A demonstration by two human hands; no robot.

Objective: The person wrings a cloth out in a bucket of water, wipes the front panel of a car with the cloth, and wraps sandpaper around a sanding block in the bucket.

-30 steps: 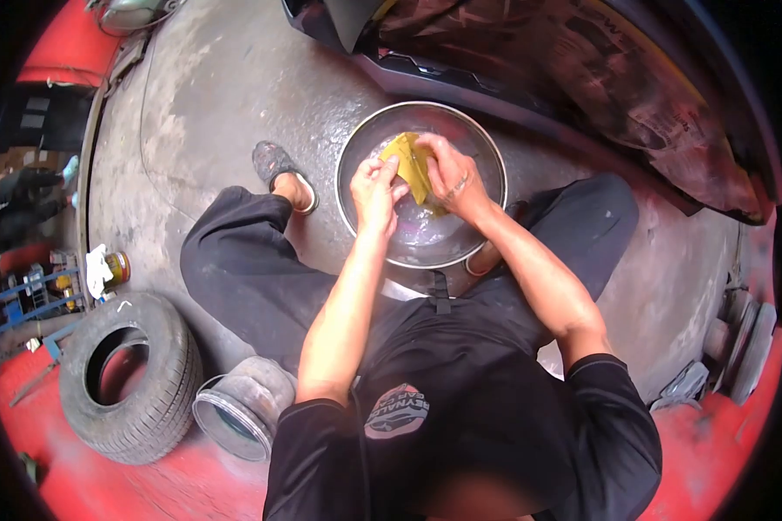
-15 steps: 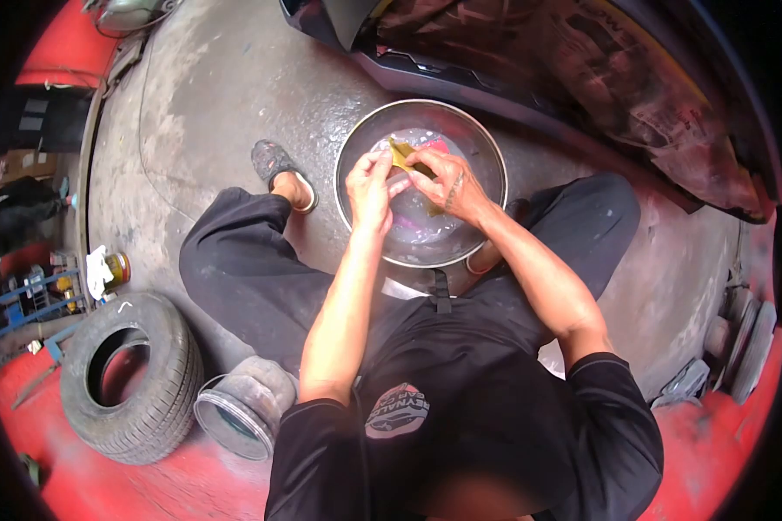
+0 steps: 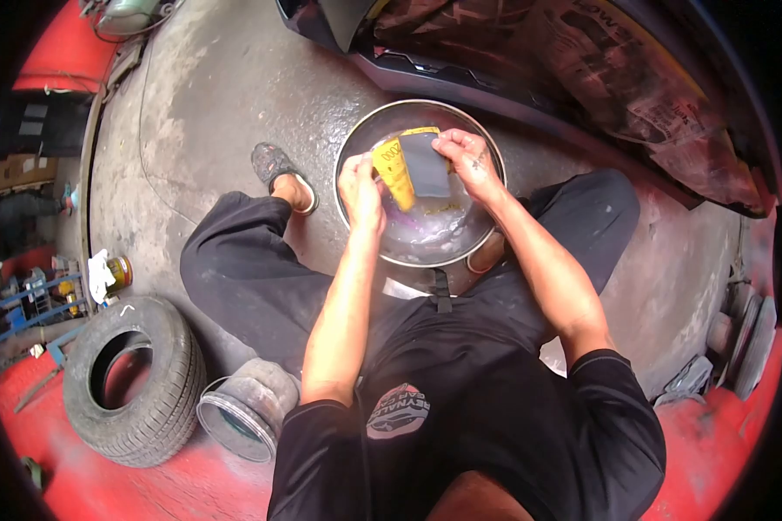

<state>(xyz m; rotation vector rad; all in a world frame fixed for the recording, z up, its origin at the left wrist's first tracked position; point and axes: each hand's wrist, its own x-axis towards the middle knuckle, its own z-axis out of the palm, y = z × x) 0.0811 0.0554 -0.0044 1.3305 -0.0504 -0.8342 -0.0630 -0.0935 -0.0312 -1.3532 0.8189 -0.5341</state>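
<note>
A yellow sheet with a dark grey face (image 3: pixel 426 163) is stretched between my two hands, above a round metal-rimmed basin (image 3: pixel 353 139). The yellow side with printed digits shows at the left, the grey side at the right. My left hand (image 3: pixel 361 191) pinches the sheet's left edge. At its upper right edge, my right hand (image 3: pixel 469 161) grips it between thumb and fingers. Beneath the sheet, cloudy, sudsy water (image 3: pixel 426 239) with a pinkish patch shows in the basin.
A tyre (image 3: pixel 135 382) and a grey bucket (image 3: pixel 243 412) are at the lower left. Dark car panels (image 3: pixel 460 82), partly papered, stretch across the upper right. A can (image 3: pixel 120 271) stands at the left. My legs flank the basin.
The sheet was bunched and folded between my fingers; now it is spread wider, with its grey face showing. My right hand has moved outward to the right.
</note>
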